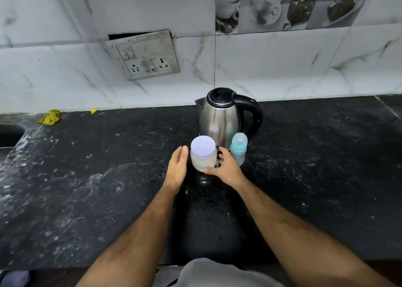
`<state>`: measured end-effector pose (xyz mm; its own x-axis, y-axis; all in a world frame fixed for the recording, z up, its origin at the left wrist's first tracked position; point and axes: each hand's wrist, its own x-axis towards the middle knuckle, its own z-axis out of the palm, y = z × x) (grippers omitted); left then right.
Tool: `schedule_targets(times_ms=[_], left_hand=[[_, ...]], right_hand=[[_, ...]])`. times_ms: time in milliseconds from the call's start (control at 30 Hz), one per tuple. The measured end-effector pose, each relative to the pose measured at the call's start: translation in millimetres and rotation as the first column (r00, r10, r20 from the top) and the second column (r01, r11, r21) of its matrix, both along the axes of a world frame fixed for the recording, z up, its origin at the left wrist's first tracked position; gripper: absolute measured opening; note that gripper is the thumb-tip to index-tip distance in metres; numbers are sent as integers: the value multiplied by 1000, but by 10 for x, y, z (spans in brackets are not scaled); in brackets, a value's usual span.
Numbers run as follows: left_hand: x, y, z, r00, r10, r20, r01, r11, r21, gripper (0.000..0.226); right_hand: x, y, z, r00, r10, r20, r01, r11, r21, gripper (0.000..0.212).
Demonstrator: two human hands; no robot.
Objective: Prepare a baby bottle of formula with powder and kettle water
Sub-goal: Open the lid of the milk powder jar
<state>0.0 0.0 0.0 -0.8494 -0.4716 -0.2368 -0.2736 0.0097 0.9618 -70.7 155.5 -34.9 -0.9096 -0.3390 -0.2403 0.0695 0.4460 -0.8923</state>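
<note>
Frosted plastic, smooth and capped with a white lid: that is the jar (203, 154) the right hand (226, 167) has in its grip, thumb at the base on the near side and fingers curled round the far side. The left hand (178, 167) is spread flat just beside the jar's other flank, holding nothing; whether it touches, I cannot tell. The jar stands on the counter (87, 189), right in front of the kettle (221, 115), with the blue bottle (238, 148) upright just behind the right-hand knuckles. A low one-handed hold on a slick wall could slip on lifting, and a careless swing of that hand would likely topple the light bottle.
</note>
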Motion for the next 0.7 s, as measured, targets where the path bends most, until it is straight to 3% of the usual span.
schedule_targets(times_ms=[100, 167, 200, 300, 500, 700], left_hand=[[-41, -2, 40, 996, -84, -33, 87, 993, 76, 23], [-69, 4, 34, 989, -140, -43, 143, 986, 82, 24], [-56, 8, 52, 987, -160, -26, 162, 983, 87, 25], [-73, -37, -8, 983, -183, -35, 185, 977, 105, 64], [21, -56, -89, 978, -204, -51, 204, 979, -21, 65], [121, -106, -75, 979, -203, -13, 202, 977, -62, 62]], right_hand=[[-2, -35, 50, 1000, 12, 7, -12, 1000, 9, 104], [-9, -52, 39, 1000, 9, 0, -9, 1000, 21, 96], [2, -60, 30, 1000, 2, -13, -1, 1000, 19, 92], [40, -68, 46, 999, -16, -40, 16, 1000, -17, 84], [248, -48, 110, 993, -54, -109, 50, 998, -39, 75], [460, 46, 161, 983, -24, -184, 30, 999, 31, 85]])
